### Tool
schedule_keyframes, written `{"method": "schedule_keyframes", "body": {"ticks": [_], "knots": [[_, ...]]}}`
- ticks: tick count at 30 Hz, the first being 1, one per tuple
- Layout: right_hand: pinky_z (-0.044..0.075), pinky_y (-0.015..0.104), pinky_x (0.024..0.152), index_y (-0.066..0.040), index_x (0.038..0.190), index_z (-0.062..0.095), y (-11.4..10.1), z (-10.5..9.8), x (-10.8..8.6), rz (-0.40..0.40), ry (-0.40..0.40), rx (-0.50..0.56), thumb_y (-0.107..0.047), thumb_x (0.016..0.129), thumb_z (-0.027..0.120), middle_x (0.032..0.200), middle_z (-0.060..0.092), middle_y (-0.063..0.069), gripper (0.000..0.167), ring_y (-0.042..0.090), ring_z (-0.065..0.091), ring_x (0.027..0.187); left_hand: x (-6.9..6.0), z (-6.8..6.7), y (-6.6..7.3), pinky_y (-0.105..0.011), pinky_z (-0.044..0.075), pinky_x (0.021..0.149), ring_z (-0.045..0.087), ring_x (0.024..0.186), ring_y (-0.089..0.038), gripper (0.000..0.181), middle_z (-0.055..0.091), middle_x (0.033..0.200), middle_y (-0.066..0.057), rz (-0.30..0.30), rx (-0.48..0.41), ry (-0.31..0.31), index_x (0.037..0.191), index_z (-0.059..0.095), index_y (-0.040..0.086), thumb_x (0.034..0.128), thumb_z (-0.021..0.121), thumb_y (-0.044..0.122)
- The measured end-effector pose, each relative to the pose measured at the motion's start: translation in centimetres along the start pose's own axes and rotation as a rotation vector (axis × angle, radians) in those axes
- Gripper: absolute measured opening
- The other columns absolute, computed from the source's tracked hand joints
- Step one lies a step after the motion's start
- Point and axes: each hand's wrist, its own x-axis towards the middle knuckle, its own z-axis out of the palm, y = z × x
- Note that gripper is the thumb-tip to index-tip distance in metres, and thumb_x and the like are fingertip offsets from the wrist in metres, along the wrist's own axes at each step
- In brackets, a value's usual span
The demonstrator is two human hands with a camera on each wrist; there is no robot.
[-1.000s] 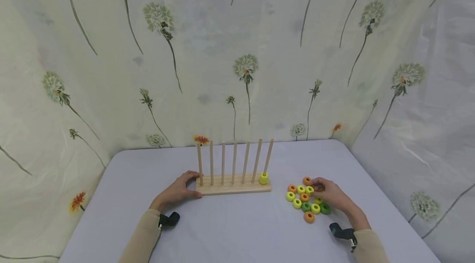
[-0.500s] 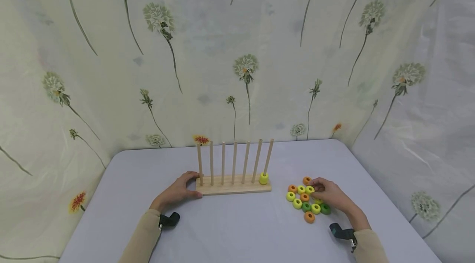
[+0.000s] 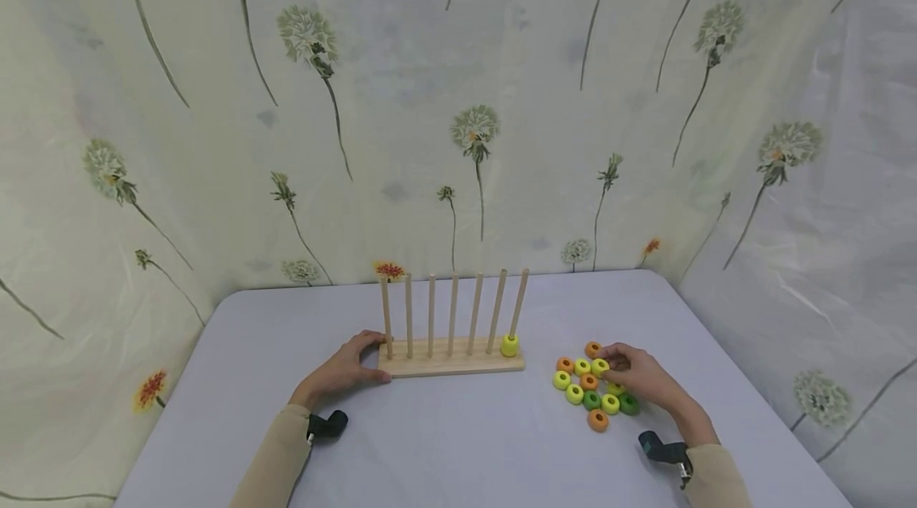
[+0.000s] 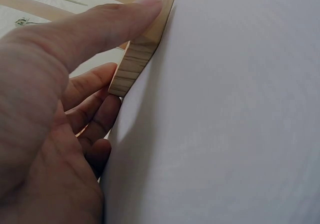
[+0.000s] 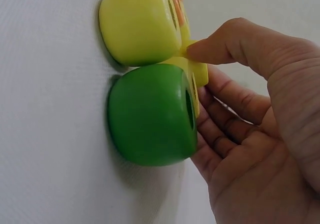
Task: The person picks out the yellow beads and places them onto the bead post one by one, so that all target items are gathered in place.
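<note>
A wooden peg stand point(image 3: 451, 365) with a row of upright pegs stands on the table in the head view. One yellow bead point(image 3: 509, 345) sits at the foot of its rightmost peg. My left hand point(image 3: 344, 369) grips the stand's left end, thumb on the front edge and fingers behind; the left wrist view shows the thumb on the base point(image 4: 137, 59). To the right, my right hand point(image 3: 641, 375) pinches a yellow bead point(image 5: 201, 73) between thumb and fingers, partly hidden behind other beads. A green bead point(image 5: 152, 115) lies close to that hand.
Loose orange, yellow and green beads lie clustered right of the stand, with an orange bead point(image 3: 598, 420) nearest the front. The white table point(image 3: 444, 444) ends at a dandelion-patterned curtain point(image 3: 401, 134) behind and on both sides.
</note>
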Motion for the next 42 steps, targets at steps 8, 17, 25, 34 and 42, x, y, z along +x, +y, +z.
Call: {"method": "schedule_keyframes", "body": {"ticks": [8, 17, 25, 34, 42], "knots": [[0.051, 0.032, 0.077, -0.003, 0.117, 0.06, -0.3, -0.5, -0.2, 0.006, 0.012, -0.003, -0.022, 0.085, 0.071, 0.108, 0.062, 0.008, 0.039, 0.02, 0.057, 0.094, 0.1, 0.1, -0.1, -0.054, 0.021, 0.118, 0.029, 0.143, -0.03, 0.076, 0.043, 0.145, -0.005, -0.008, 0.015, 0.001, 0.136, 0.05, 0.015, 0.0718, 0.084, 0.04], [0.051, 0.03, 0.076, -0.002, 0.119, 0.058, -0.7, -1.1, -0.3, -0.039, 0.022, 0.004, -0.021, 0.087, 0.068, 0.108, 0.062, 0.009, 0.039, 0.021, 0.056, 0.095, 0.1, 0.1, -0.1, -0.055, 0.021, 0.117, 0.03, 0.142, -0.031, 0.077, 0.044, 0.145, -0.006, -0.003, 0.003, 0.007, 0.136, 0.05, 0.013, 0.0716, 0.084, 0.037], [0.051, 0.029, 0.076, -0.004, 0.118, 0.059, -1.8, -1.7, -0.4, -0.102, 0.052, -0.009, -0.023, 0.09, 0.067, 0.11, 0.063, 0.01, 0.035, 0.021, 0.057, 0.098, 0.0, 0.1, 0.3, -0.054, 0.02, 0.118, 0.029, 0.143, -0.03, 0.075, 0.043, 0.145, -0.005, -0.011, -0.004, 0.002, 0.136, 0.05, 0.014, 0.0726, 0.084, 0.037], [0.052, 0.042, 0.087, -0.005, 0.119, 0.059, -3.4, -2.2, -0.2, -0.133, 0.077, -0.023, -0.024, 0.09, 0.067, 0.113, 0.063, 0.01, 0.035, 0.027, 0.058, 0.105, -0.1, 0.1, 0.4, -0.054, 0.02, 0.118, 0.03, 0.143, -0.031, 0.076, 0.044, 0.144, -0.006, -0.016, -0.009, 0.013, 0.135, 0.051, 0.012, 0.0713, 0.085, 0.034], [0.052, 0.038, 0.085, -0.008, 0.118, 0.059, -5.2, -2.5, 0.3, -0.166, 0.102, -0.012, -0.03, 0.089, 0.068, 0.111, 0.063, 0.008, 0.037, 0.025, 0.058, 0.103, 0.1, 0.0, 0.1, -0.055, 0.021, 0.117, 0.03, 0.142, -0.032, 0.075, 0.044, 0.144, -0.007, 0.007, -0.019, 0.001, 0.135, 0.051, 0.012, 0.0723, 0.084, 0.035]]}}
